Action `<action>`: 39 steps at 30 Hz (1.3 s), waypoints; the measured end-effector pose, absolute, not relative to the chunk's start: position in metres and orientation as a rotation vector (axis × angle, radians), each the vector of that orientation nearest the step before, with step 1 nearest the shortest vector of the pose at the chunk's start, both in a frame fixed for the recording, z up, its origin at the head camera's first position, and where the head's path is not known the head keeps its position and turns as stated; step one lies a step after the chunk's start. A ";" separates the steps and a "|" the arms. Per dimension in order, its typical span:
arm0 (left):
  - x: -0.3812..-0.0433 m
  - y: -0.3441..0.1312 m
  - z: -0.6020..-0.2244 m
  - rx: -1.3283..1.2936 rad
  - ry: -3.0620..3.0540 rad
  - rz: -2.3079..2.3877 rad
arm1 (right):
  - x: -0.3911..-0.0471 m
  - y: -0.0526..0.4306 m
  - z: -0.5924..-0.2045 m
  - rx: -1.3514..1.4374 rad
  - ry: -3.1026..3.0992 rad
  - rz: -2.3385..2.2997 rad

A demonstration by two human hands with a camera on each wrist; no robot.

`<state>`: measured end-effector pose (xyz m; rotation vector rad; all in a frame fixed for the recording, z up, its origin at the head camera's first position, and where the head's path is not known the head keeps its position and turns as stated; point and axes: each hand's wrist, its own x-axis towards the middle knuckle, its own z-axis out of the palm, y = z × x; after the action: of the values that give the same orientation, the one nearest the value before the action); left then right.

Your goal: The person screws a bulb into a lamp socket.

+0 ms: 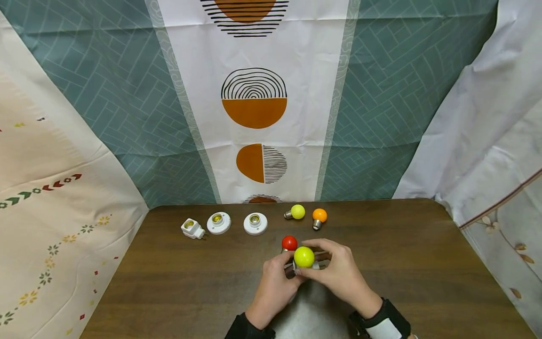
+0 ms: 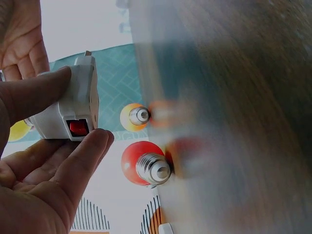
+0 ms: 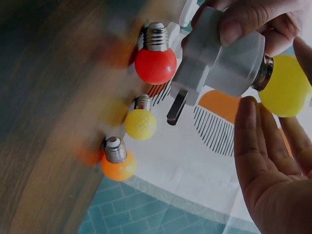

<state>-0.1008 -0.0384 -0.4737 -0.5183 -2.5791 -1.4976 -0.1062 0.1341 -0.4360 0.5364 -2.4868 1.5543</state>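
Observation:
My left hand (image 1: 275,285) grips a white plug-in bulb holder (image 2: 66,107) between thumb and fingers. A red rocker switch (image 2: 78,127) shows on its side, and its metal plug pin (image 3: 177,107) points away from the bulb. A yellow-green bulb (image 1: 304,257) sits base-first in the holder's socket, with part of its metal thread (image 3: 264,73) showing. Around this bulb is my right hand (image 1: 338,268), its fingers extended and fairly straight in the right wrist view, thumb close to the bulb on the other side. Just beyond the hands stands a red bulb (image 1: 290,243).
Farther back on the brown table (image 1: 190,282) lie another yellow bulb (image 1: 298,212) and an orange bulb (image 1: 319,215). To their left are two round white sockets (image 1: 255,224) and another white plug-in holder (image 1: 192,229). Cloth (image 1: 381,94) hangs behind the table.

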 end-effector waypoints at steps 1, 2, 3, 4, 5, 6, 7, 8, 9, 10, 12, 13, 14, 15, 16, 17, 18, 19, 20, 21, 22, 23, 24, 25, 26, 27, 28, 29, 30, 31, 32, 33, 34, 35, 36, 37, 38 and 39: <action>-0.101 -0.038 -0.474 -0.515 -2.584 -1.497 | -0.106 0.135 -0.435 0.545 -2.493 1.549; -0.101 -0.038 -0.474 -0.510 -2.590 -1.498 | -0.106 0.135 -0.435 0.555 -2.498 1.545; -0.101 -0.039 -0.473 -0.503 -2.597 -1.499 | -0.106 0.136 -0.434 0.570 -2.501 1.543; -0.102 -0.039 -0.473 -0.496 -2.604 -1.498 | -0.106 0.136 -0.433 0.588 -2.505 1.539; -0.102 -0.039 -0.473 -0.491 -2.610 -1.502 | -0.106 0.137 -0.433 0.612 -2.505 1.538; -0.102 -0.039 -0.473 -0.487 -2.616 -1.509 | -0.106 0.138 -0.432 0.643 -2.501 1.546; -0.101 -0.039 -0.473 -0.488 -2.616 -1.514 | -0.106 0.138 -0.432 0.675 -2.495 1.553; -0.101 -0.039 -0.474 -0.493 -2.609 -1.513 | -0.106 0.139 -0.432 0.704 -2.488 1.564; -0.101 -0.039 -0.474 -0.497 -2.605 -1.499 | -0.105 0.140 -0.432 0.731 -2.482 1.577; -0.101 -0.039 -0.474 -0.501 -2.598 -1.488 | -0.106 0.140 -0.432 0.755 -2.478 1.593; -0.101 -0.040 -0.475 -0.510 -2.584 -1.473 | -0.106 0.141 -0.432 0.786 -2.469 1.624; -0.101 -0.040 -0.475 -0.514 -2.577 -1.464 | -0.107 0.142 -0.432 0.792 -2.468 1.640; -0.101 -0.039 -0.475 -0.516 -2.574 -1.458 | -0.107 0.142 -0.433 0.793 -2.468 1.656; -0.102 -0.039 -0.475 -0.517 -2.574 -1.460 | -0.107 0.142 -0.432 0.792 -2.470 1.668; -0.102 -0.039 -0.475 -0.520 -2.571 -1.474 | -0.107 0.142 -0.432 0.789 -2.472 1.677; -0.102 -0.039 -0.475 -0.522 -2.570 -1.490 | -0.107 0.142 -0.432 0.782 -2.473 1.685; -0.102 -0.040 -0.475 -0.523 -2.570 -1.502 | -0.106 0.142 -0.431 0.774 -2.472 1.697; -0.102 -0.040 -0.474 -0.525 -2.569 -1.513 | -0.105 0.141 -0.429 0.761 -2.473 1.708; -0.102 -0.040 -0.474 -0.526 -2.571 -1.519 | -0.104 0.140 -0.427 0.749 -2.471 1.714; -0.101 -0.040 -0.474 -0.524 -2.573 -1.520 | -0.103 0.139 -0.423 0.733 -2.468 1.717; -0.101 -0.040 -0.474 -0.524 -2.573 -1.524 | -0.101 0.138 -0.419 0.719 -2.463 1.721; -0.101 -0.040 -0.474 -0.524 -2.572 -1.527 | -0.099 0.137 -0.415 0.700 -2.458 1.724; -0.101 -0.040 -0.474 -0.523 -2.572 -1.529 | -0.098 0.136 -0.411 0.682 -2.452 1.729; -0.101 -0.040 -0.474 -0.525 -2.568 -1.534 | -0.096 0.134 -0.406 0.662 -2.444 1.734; -0.101 -0.040 -0.474 -0.524 -2.566 -1.535 | -0.094 0.133 -0.403 0.639 -2.435 1.741; -0.101 -0.040 -0.473 -0.523 -2.565 -1.539 | -0.093 0.133 -0.400 0.612 -2.428 1.749; -0.101 -0.040 -0.473 -0.524 -2.560 -1.542 | -0.092 0.132 -0.398 0.592 -2.418 1.759; -0.101 -0.040 -0.473 -0.523 -2.558 -1.540 | -0.091 0.131 -0.396 0.572 -2.412 1.767; -0.101 -0.039 -0.473 -0.522 -2.556 -1.537 | -0.091 0.130 -0.395 0.556 -2.406 1.770; -0.101 -0.039 -0.473 -0.522 -2.554 -1.534 | -0.090 0.130 -0.395 0.545 -2.403 1.767; -0.101 -0.039 -0.473 -0.521 -2.555 -1.528 | -0.090 0.130 -0.395 0.537 -2.402 1.759; -0.101 -0.039 -0.473 -0.521 -2.555 -1.528 | -0.090 0.129 -0.395 0.536 -2.404 1.744; -0.101 -0.040 -0.473 -0.520 -2.557 -1.525 | -0.090 0.129 -0.395 0.538 -2.408 1.730; -0.101 -0.040 -0.474 -0.521 -2.559 -1.524 | -0.090 0.129 -0.396 0.540 -2.414 1.716; -0.101 -0.040 -0.474 -0.520 -2.560 -1.525 | -0.090 0.130 -0.396 0.545 -2.421 1.701; -0.101 -0.040 -0.474 -0.520 -2.561 -1.528 | -0.090 0.130 -0.397 0.559 -2.425 1.687; -0.101 -0.040 -0.474 -0.519 -2.562 -1.529 | -0.091 0.130 -0.397 0.575 -2.429 1.675; -0.101 -0.040 -0.475 -0.517 -2.564 -1.529 | -0.091 0.131 -0.398 0.594 -2.434 1.665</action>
<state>-0.1008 -0.0402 -0.4745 -0.5168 -2.5638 -1.5293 -0.0906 0.1307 -0.3977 0.5943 -2.4342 1.6647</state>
